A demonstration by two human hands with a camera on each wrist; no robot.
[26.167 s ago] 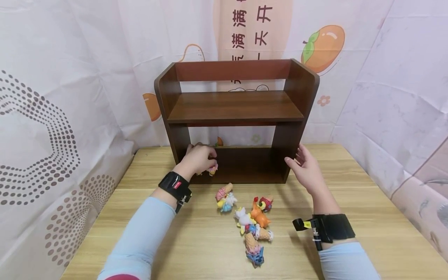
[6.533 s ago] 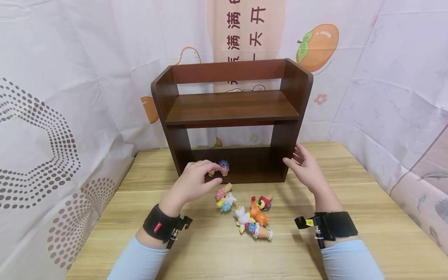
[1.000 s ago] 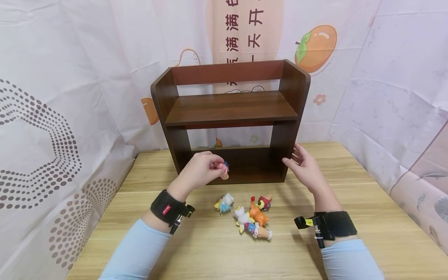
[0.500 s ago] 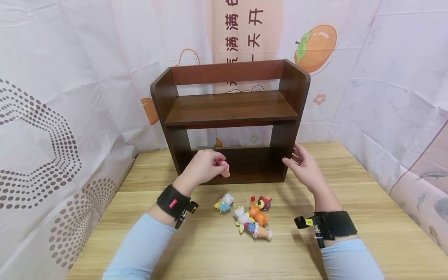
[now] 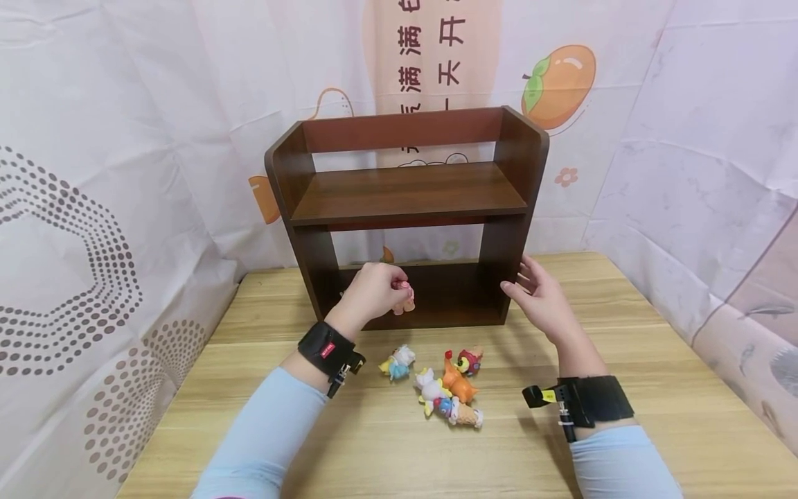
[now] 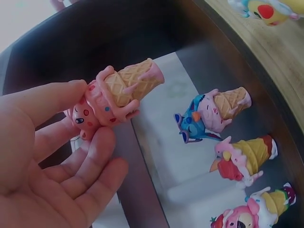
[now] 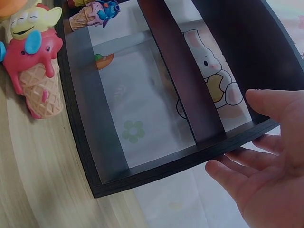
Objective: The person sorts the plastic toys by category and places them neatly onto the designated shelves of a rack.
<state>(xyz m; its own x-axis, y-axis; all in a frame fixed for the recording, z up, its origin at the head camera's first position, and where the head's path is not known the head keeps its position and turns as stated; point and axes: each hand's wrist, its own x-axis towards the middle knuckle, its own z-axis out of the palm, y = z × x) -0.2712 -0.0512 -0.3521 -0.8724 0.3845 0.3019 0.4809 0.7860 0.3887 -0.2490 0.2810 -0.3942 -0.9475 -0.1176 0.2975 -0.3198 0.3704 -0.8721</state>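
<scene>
The left hand [image 5: 376, 290] pinches a pink ice-cream-cone figurine [image 6: 104, 102] between thumb and fingers, in front of the lower compartment of a dark brown shelf [image 5: 411, 213]. In the left wrist view, a blue-topped cone figurine [image 6: 204, 114], a pink-topped one [image 6: 244, 159] and another [image 6: 256, 211] stand in a row on the lower board; the left hand hides them in the head view. Against the shelf's right side rests the right hand [image 5: 541, 298], thumb at the front edge and fingers loosely bent outside.
Several figurines lie on the wooden table [image 5: 623, 346] before the shelf: a white-and-blue one [image 5: 400, 362], a white one [image 5: 430, 388], an orange one [image 5: 458, 382], a red-topped cone [image 5: 470, 360] and another cone [image 5: 466, 414]. Patterned cloth [image 5: 249, 69] hangs behind.
Over the last second the left hand has moved slightly right with the pink figurine. Earlier, that figurine lay on the table and the left hand was empty. The right hand has stayed at the shelf's side.
</scene>
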